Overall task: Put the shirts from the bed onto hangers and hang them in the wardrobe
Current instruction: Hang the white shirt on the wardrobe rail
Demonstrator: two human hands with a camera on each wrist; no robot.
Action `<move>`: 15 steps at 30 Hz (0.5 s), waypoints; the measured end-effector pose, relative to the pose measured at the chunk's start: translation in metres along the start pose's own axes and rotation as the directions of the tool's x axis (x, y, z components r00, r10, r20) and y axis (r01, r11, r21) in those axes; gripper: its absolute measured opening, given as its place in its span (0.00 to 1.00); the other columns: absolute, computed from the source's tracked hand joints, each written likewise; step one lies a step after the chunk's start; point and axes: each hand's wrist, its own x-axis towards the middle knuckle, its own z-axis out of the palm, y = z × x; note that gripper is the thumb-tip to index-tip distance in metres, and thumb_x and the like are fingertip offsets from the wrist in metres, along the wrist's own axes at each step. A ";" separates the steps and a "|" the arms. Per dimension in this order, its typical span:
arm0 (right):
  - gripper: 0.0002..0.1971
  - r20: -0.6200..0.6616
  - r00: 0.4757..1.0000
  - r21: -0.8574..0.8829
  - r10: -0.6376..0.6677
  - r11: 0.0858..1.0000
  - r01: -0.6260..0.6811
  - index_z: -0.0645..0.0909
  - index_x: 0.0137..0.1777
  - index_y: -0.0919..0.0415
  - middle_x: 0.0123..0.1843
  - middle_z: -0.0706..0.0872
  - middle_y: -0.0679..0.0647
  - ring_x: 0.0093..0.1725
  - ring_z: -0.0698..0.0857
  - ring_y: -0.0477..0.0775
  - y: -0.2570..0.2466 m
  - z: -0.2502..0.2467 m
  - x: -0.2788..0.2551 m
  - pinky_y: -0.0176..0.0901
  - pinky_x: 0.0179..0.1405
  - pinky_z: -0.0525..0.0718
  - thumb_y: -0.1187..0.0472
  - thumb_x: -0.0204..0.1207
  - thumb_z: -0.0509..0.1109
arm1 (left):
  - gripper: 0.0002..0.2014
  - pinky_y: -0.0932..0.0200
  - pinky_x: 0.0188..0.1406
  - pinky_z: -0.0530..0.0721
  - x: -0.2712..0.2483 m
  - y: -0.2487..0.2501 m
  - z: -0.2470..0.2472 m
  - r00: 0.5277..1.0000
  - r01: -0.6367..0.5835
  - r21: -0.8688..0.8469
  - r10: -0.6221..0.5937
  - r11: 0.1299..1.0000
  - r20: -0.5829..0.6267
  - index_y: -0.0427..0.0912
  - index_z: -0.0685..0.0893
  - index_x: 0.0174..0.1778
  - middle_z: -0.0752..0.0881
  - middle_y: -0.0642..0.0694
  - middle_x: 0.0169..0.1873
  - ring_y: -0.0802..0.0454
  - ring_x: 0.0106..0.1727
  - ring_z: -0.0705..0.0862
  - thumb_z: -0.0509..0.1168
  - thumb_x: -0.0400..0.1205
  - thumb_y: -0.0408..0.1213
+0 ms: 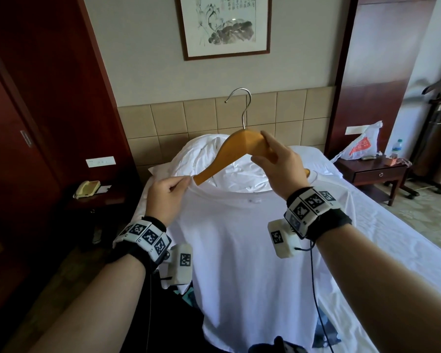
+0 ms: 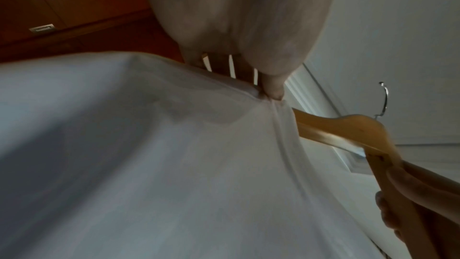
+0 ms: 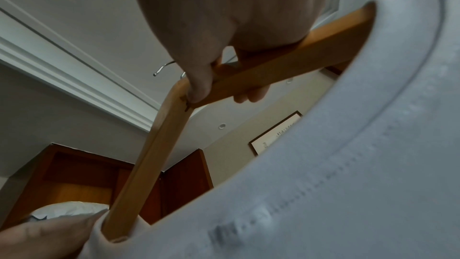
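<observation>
A white T-shirt (image 1: 242, 253) hangs in the air in front of me above the bed (image 1: 382, 240). My left hand (image 1: 169, 189) pinches its collar at the left side. My right hand (image 1: 275, 159) grips a wooden hanger (image 1: 229, 151) with a metal hook (image 1: 242, 105) just right of its middle. The hanger's left arm pokes into the neck opening beside my left fingers; its right end is tucked inside the collar. In the left wrist view my thumb (image 2: 272, 88) presses the collar of the shirt (image 2: 174, 164) next to the hanger (image 2: 341, 131). The right wrist view shows the hanger (image 3: 159, 145) entering the collar (image 3: 348, 145).
A white pillow (image 1: 214, 159) lies at the head of the bed. A nightstand with a telephone (image 1: 87, 189) stands left, another nightstand (image 1: 374, 171) with a plastic bag (image 1: 362, 146) and a bottle stands right. Dark wooden wardrobe panels (image 1: 36, 98) rise on the left. A valet stand (image 1: 438, 123) is far right.
</observation>
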 end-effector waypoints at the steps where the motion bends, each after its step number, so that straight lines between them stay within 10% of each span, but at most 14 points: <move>1: 0.30 0.001 1.000 -0.001 -0.002 1.000 0.002 0.69 0.80 0.48 0.51 0.78 0.50 0.54 0.75 0.50 0.000 0.000 -0.001 0.44 0.57 0.75 0.54 0.79 0.72 | 0.14 0.59 0.32 0.71 0.000 0.000 0.001 1.000 -0.010 0.021 0.010 1.000 -0.024 0.28 0.88 0.38 0.80 0.32 0.26 0.53 0.31 0.72 0.67 0.83 0.36; 8: 0.30 0.015 1.000 0.078 0.022 0.997 -0.023 0.70 0.79 0.48 0.53 0.81 0.49 0.55 0.79 0.52 0.005 -0.002 -0.002 0.40 0.54 0.75 0.55 0.77 0.73 | 0.10 0.58 0.44 0.80 0.007 0.011 -0.006 0.993 -0.069 0.138 0.082 0.988 -0.088 0.36 0.90 0.53 0.90 0.38 0.42 0.43 0.44 0.86 0.65 0.84 0.35; 12: 0.30 -0.020 0.999 0.048 0.027 0.999 -0.026 0.71 0.78 0.45 0.51 0.81 0.47 0.50 0.78 0.48 -0.005 -0.013 0.007 0.33 0.45 0.71 0.54 0.77 0.74 | 0.16 0.74 0.57 0.72 0.009 0.011 -0.010 1.000 0.001 0.113 -0.001 0.994 0.005 0.40 0.82 0.67 0.84 0.48 0.62 0.57 0.62 0.79 0.62 0.86 0.40; 15: 0.31 -0.124 0.991 0.047 -0.054 0.997 0.061 0.71 0.78 0.46 0.50 0.84 0.49 0.51 0.80 0.50 -0.019 -0.021 0.017 0.40 0.53 0.77 0.54 0.76 0.75 | 0.25 0.50 0.62 0.80 0.018 0.008 -0.014 0.998 -0.029 0.201 0.015 0.979 0.067 0.48 0.81 0.64 0.84 0.50 0.59 0.51 0.60 0.81 0.56 0.82 0.62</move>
